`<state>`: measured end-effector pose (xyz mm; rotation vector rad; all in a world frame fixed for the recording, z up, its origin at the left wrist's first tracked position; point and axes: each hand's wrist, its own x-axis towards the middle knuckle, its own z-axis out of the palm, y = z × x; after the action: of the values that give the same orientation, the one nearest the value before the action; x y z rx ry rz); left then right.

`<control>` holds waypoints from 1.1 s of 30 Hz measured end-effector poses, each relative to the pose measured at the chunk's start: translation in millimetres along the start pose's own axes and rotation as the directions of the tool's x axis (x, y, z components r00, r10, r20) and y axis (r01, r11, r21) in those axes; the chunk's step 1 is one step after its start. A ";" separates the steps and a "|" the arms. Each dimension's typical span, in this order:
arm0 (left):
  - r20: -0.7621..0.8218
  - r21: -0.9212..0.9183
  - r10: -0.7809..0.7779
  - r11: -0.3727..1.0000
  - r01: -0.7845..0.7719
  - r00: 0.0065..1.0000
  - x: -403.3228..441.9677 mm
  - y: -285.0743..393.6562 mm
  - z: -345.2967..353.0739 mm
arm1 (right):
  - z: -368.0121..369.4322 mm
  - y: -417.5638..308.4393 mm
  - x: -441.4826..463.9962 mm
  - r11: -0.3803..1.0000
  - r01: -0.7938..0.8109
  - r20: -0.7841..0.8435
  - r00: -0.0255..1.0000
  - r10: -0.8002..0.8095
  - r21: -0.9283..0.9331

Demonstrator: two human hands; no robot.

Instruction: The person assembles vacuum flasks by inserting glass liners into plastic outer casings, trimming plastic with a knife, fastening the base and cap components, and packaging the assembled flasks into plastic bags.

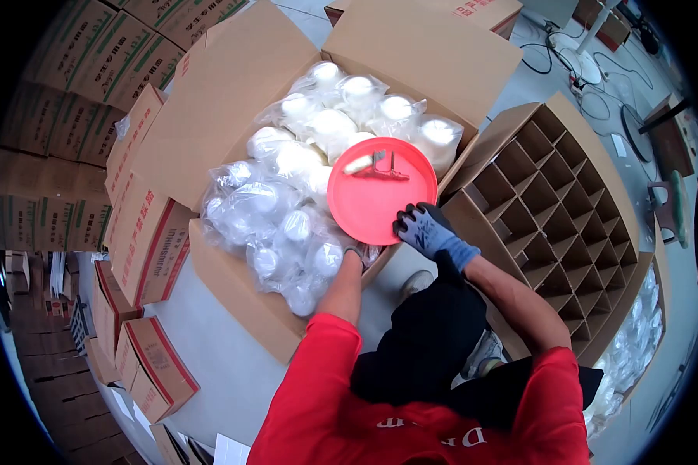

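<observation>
A round red shallow tray (364,209) lies over the front right of an open carton of bagged white items (296,225). On it are a small cream-white piece (357,164) and a dark red and grey metal-looking object (381,172), whose kind I cannot make out. My right hand (429,231), in a grey-blue glove with dark fingertips, is closed on the tray's lower right rim. My left hand (362,253) is low at the carton's near edge, just below the tray. Its fingers are mostly hidden, and I cannot tell whether it holds anything.
To the right stands a carton with a cardboard divider grid (551,209). Beyond it are more clear-bagged items (632,353). Stacked cartons (93,70) rise at the left, and smaller boxes (155,368) sit on the floor. Cables (597,85) and a stand base occupy the far right.
</observation>
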<state>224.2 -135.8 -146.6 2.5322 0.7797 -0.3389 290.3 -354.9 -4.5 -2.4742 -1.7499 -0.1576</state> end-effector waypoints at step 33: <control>0.239 -0.518 0.294 0.845 -0.135 0.925 -12.9 58.2 -37.1 | 8.9 -39.2 -18.4 0.973 -0.097 0.174 0.983 0.060 0.210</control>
<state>251.1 -165.7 -89.1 1.9883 0.3833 -0.3903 247.4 -357.8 -15.0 -2.4503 -1.6232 0.2425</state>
